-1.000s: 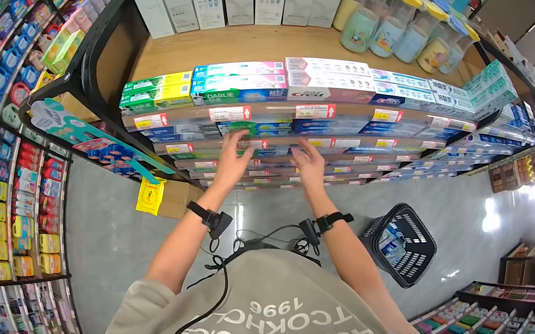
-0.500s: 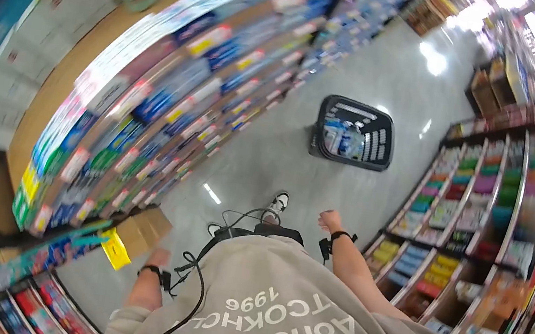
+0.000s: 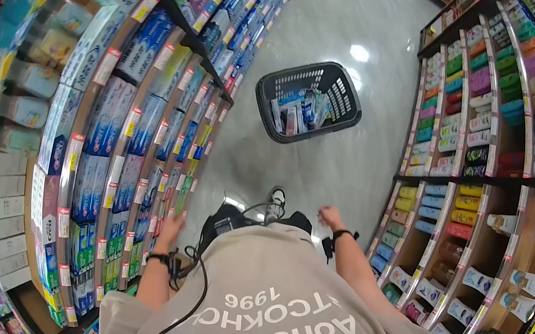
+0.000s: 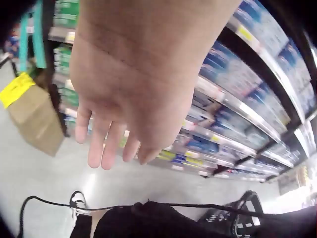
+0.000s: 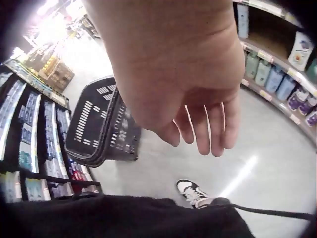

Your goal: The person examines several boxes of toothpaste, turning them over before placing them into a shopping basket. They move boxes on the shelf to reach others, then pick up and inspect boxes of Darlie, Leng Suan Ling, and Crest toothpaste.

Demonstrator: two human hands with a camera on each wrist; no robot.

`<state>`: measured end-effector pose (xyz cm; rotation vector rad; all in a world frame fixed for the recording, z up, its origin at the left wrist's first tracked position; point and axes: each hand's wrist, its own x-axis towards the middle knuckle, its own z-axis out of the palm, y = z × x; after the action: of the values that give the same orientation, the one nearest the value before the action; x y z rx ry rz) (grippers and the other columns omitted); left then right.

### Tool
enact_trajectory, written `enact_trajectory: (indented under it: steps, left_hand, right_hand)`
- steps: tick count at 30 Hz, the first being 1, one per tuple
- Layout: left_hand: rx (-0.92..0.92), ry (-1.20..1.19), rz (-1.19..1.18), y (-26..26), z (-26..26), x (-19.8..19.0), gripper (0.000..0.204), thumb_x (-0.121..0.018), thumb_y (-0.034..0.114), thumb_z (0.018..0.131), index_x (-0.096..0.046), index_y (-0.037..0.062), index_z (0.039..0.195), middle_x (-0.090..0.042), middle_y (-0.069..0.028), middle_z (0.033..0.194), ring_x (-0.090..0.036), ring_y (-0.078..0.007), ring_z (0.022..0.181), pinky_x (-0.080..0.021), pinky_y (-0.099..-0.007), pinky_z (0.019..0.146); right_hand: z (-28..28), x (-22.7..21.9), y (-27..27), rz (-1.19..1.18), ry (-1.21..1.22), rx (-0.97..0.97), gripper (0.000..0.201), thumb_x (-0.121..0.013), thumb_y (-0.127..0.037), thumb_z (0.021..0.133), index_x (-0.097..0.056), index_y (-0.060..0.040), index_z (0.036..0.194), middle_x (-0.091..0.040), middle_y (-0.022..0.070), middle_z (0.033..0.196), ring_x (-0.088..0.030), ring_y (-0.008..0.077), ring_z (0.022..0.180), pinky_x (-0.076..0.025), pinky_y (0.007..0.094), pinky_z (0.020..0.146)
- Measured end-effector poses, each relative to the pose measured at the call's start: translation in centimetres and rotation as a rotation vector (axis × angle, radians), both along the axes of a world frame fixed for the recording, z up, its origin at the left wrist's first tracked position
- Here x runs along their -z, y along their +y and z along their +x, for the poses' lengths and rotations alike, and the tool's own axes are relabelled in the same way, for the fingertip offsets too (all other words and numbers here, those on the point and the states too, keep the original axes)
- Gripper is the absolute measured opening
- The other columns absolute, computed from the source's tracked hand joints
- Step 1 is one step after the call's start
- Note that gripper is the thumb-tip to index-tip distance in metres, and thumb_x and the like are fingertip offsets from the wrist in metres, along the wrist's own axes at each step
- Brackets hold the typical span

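Hands point(image 3: 171, 227) empty, basket point(image 3: 308, 101) (long axis diagonal)

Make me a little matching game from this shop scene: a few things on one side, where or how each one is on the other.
Things:
1. black basket
2. left hand
3. right hand
4. cardboard box

Places or states:
a. empty, out over the aisle floor
b. on the floor, boxes inside
c. empty, beside the toothpaste shelves
d. under a yellow tag

Pairs: 1-b, 2-c, 3-a, 4-d
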<state>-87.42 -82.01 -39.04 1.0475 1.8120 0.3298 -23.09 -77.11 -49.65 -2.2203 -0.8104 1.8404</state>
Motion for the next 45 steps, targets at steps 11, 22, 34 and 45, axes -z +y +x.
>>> enact_trajectory:
  steps: [11,22,34,45]
  left_hand:
    - [0.287,-0.216,-0.019,22.7,13.2,-5.4,0.029,-0.066,0.023,0.098,-0.066,0.0003,0.116,-0.07,-0.0094,0.095,-0.069,-0.0182,0.087,-0.055,-0.0308,0.078]
    - [0.83,0.004,-0.507,30.7,7.6,18.9,0.043,-0.064,0.042,0.091,-0.07,0.0039,0.111,-0.075,-0.0141,0.098,-0.073,-0.0249,0.091,-0.056,-0.0461,0.083]
    - [0.319,-0.28,0.012,60.0,34.3,16.0,0.027,-0.065,0.023,0.097,-0.068,0.0,0.111,-0.071,-0.0088,0.086,-0.068,-0.0152,0.08,-0.053,-0.0282,0.074]
    - [0.203,-0.455,-0.51,49.2,47.9,35.4,0.022,-0.061,0.02,0.1,-0.068,0.0,0.106,-0.07,-0.0108,0.083,-0.066,-0.0163,0.073,-0.052,-0.0301,0.067]
  right_hand:
    - [-1.4,-6.6,13.8,0.203,0.15,0.23,0.031,-0.063,-0.02,0.092,-0.07,-0.0018,0.116,-0.074,0.0081,0.092,-0.069,0.0176,0.07,-0.055,0.0318,0.059]
    - [9.8,-7.7,24.0,0.212,-0.153,-0.003,0.028,-0.062,-0.019,0.095,-0.071,0.0016,0.112,-0.074,0.0097,0.089,-0.07,0.0169,0.069,-0.054,0.03,0.055]
    - [3.2,5.3,44.7,0.106,-0.449,-0.183,0.033,-0.063,-0.034,0.088,-0.075,-0.0078,0.104,-0.074,0.0225,0.103,-0.069,0.0424,0.1,-0.055,0.0496,0.089]
    - [0.4,33.0,55.7,0.052,-0.379,-0.329,0.046,-0.066,-0.032,0.087,-0.064,0.0014,0.117,-0.07,0.0291,0.112,-0.067,0.0455,0.108,-0.054,0.0504,0.094]
